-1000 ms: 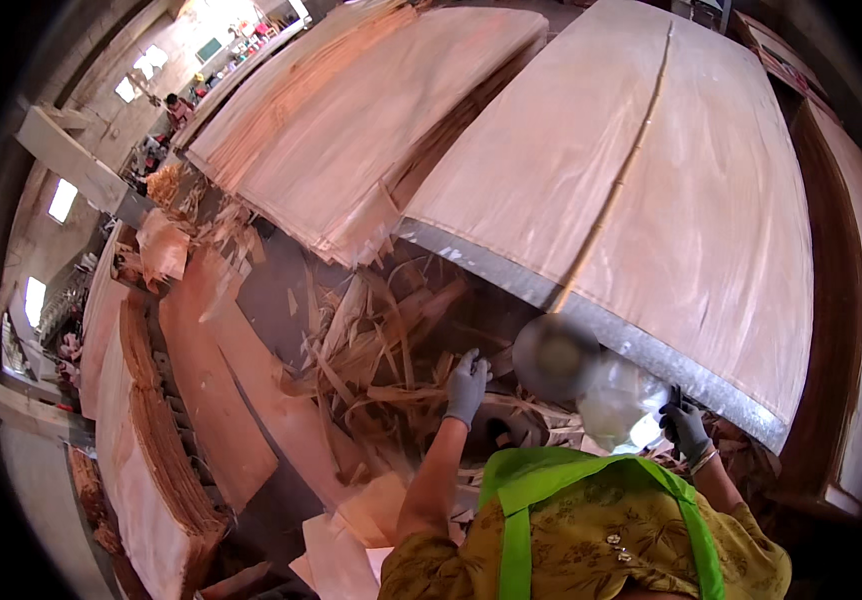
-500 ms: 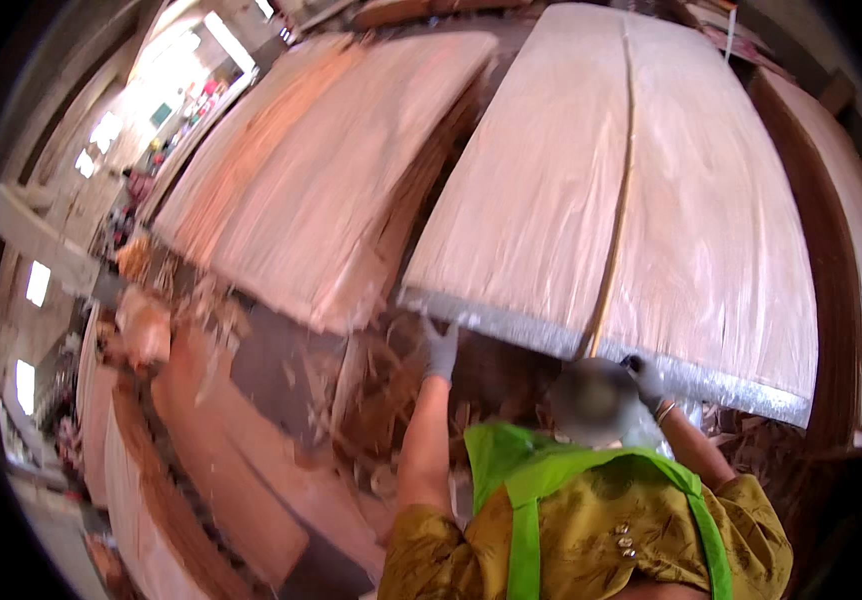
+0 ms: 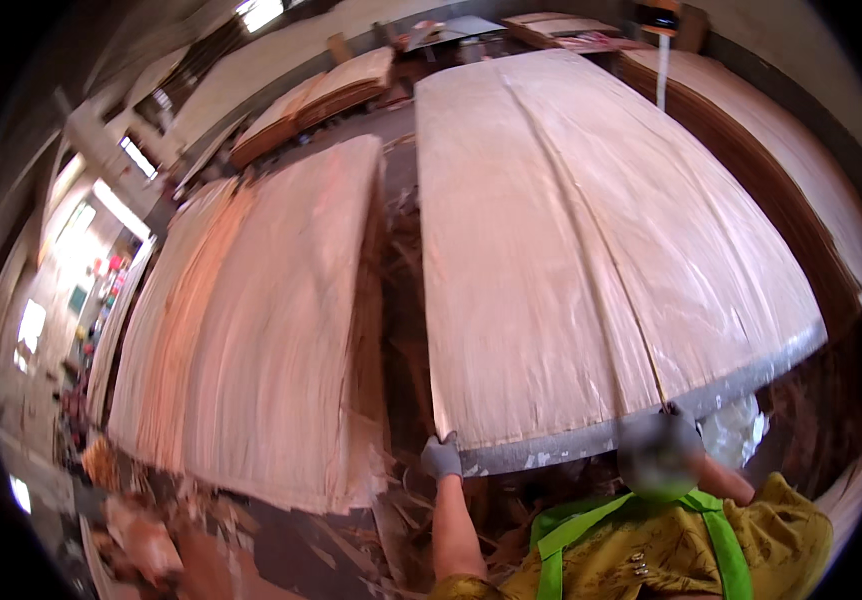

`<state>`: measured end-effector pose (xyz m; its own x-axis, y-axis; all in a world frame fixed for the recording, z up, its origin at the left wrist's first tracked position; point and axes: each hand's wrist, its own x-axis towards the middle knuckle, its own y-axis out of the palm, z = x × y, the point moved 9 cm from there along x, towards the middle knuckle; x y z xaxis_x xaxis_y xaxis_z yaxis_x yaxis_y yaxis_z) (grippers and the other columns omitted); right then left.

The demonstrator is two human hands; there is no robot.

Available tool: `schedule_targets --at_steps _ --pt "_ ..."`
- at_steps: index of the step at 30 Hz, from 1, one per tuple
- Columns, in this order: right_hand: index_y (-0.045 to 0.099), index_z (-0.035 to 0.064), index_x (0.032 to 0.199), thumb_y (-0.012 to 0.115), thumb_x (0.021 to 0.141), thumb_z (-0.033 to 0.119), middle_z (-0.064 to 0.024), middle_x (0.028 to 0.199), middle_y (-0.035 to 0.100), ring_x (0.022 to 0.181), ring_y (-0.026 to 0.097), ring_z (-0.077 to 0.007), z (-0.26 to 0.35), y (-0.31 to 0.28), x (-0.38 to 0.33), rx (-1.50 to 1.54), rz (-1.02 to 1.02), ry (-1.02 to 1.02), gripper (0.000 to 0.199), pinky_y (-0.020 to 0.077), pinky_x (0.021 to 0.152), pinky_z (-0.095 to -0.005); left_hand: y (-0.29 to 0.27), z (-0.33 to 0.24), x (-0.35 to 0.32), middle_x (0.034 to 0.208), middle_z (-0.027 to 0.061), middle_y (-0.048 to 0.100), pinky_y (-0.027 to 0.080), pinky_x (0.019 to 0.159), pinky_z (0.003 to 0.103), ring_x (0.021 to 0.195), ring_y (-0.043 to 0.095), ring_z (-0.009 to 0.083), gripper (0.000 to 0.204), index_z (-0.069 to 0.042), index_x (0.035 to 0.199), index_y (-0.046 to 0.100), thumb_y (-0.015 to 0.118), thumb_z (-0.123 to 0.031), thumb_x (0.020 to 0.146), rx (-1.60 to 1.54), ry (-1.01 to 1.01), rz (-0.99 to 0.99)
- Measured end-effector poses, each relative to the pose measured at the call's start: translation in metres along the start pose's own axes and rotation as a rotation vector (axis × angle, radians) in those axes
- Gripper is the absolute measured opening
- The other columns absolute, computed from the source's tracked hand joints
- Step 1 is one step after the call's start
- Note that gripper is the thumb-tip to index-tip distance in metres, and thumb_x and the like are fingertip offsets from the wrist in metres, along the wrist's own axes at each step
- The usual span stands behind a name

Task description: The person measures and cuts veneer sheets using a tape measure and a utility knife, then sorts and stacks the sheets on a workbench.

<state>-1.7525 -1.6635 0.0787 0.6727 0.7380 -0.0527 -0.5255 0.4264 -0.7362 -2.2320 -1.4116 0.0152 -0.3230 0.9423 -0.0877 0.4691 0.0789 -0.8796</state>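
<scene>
Grey-gloved left grip [image 3: 442, 457] has its fingers bent at the near left corner of the bench [image 3: 551, 455], touching the pale wood sheet [image 3: 511, 300] spread over the bench, though whether it pinches the sheet I cannot tell. Right grip [image 3: 686, 418], partly hidden by a blurred round shape [image 3: 656, 458], is at the bench's near edge by a thin dark strip [image 3: 639, 328], its opening and hold unclear. Working the sheet's near edge seems the step in hand, and the next move probably calls for even, gentle handling
</scene>
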Motion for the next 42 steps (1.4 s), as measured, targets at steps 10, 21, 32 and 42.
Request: schedule_targets --at_steps 10,21,32,42 --pt "0.065 0.0028 0.095 0.061 0.072 0.004 -0.0113 0.077 0.066 0.069 0.062 -0.0176 -0.02 0.077 -0.019 0.509 0.113 0.091 0.023 0.0486 0.066 -0.0302 -0.03 -0.062 0.002 0.081 0.0224 0.065 0.046 0.064 0.043 0.072 0.063 0.0321 0.024 0.004 0.084 0.062 0.063 -0.019 0.079 -0.109 0.364 0.279" --pt "0.061 0.0031 0.096 0.049 0.084 0.038 -0.0234 0.086 0.062 0.081 0.06 -0.0403 -0.01 0.125 -0.055 0.133 0.733 -0.104 0.039 0.0466 0.073 -0.0458 0.104 -0.475 -0.166 0.132 0.0278 0.042 0.035 0.102 0.033 0.121 0.044 0.0311 0.068 0.009 0.134 0.032 0.058 -0.031 0.086 -0.114 1.088 0.697" --pt "0.065 -0.0014 0.088 0.051 0.083 0.032 -0.0248 0.084 0.063 0.076 0.061 -0.0391 -0.028 0.168 -0.049 0.227 0.91 -0.299 0.036 0.0471 0.07 -0.045 0.244 -0.457 -0.298 0.128 0.0267 0.043 0.041 0.095 0.04 0.112 0.048 0.0385 0.043 0.002 0.106 0.057 0.054 -0.033 0.081 0.244 1.186 0.924" --pt "0.063 0.0043 0.099 0.052 0.085 0.027 -0.021 0.089 0.063 0.08 0.061 -0.0378 0.028 0.087 -0.051 0.487 0.714 -0.288 0.029 0.0479 0.073 -0.0398 0.056 -0.234 -0.211 0.117 0.0094 0.053 0.038 0.097 0.031 0.11 0.051 0.0218 0.029 0.001 0.105 0.057 0.053 -0.024 0.091 -0.717 0.392 0.478"
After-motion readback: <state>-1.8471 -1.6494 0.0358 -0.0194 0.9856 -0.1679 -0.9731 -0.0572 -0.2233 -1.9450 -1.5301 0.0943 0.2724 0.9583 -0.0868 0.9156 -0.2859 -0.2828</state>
